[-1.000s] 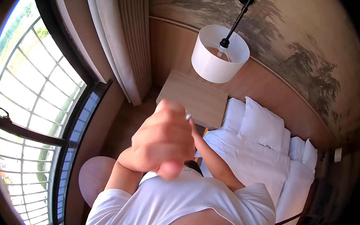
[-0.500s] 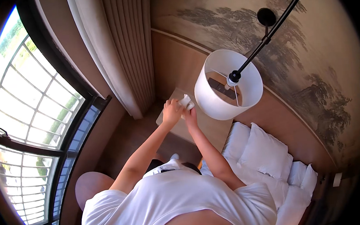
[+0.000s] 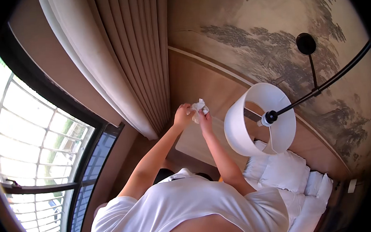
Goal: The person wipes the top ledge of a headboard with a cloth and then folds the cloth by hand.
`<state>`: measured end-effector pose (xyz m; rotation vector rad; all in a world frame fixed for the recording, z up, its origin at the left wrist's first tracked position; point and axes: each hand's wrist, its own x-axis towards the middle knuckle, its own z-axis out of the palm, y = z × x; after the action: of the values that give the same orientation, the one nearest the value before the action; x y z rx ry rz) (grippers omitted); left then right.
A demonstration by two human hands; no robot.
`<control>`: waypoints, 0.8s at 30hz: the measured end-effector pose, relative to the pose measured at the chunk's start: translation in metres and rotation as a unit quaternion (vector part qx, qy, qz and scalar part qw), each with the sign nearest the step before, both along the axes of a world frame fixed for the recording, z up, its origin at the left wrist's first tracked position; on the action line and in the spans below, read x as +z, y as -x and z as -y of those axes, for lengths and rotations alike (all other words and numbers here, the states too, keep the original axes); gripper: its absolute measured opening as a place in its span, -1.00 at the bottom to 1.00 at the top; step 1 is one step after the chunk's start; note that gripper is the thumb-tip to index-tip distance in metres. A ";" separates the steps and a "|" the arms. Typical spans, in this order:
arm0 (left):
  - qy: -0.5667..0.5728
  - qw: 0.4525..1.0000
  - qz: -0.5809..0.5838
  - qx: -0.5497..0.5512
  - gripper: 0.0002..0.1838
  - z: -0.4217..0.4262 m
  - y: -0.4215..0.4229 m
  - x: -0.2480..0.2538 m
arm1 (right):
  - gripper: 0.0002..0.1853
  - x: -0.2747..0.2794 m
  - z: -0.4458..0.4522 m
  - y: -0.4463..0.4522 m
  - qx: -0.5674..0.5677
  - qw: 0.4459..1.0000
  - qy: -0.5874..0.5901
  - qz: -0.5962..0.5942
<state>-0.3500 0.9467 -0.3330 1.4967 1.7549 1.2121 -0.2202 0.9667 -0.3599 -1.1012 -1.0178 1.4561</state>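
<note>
A crumpled white tissue (image 3: pixel 200 106) is held out in front of me between both hands. My left hand (image 3: pixel 182 115) has its fingers closed at the tissue's left side. From the right, my right hand (image 3: pixel 205 120) pinches the tissue's lower edge. Both hands are raised above a light wooden bedside table (image 3: pixel 195 141), close to the wood wall panel. The fingertips are partly hidden by the tissue and small in view.
A white lampshade (image 3: pixel 237 127) on a black arm hangs right of my hands. Beyond it are the bed's white pillows (image 3: pixel 284 171). A pleated curtain (image 3: pixel 133 59) and a barred window (image 3: pixel 29 138) stand on the left.
My view has shifted, so the lamp now appears lower and farther right. The hands have moved slightly apart, and more of the tissue shows spread between them.
</note>
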 end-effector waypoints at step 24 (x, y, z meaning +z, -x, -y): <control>-0.109 0.976 0.155 -0.107 -0.87 -0.250 0.062 0.046 | -0.68 0.053 -0.229 0.012 -0.272 0.882 -0.240 0.302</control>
<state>-0.4120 1.1969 -0.2869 1.4774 1.2579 1.4682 -0.2327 1.1961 -0.3074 -1.3462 -1.2664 0.3646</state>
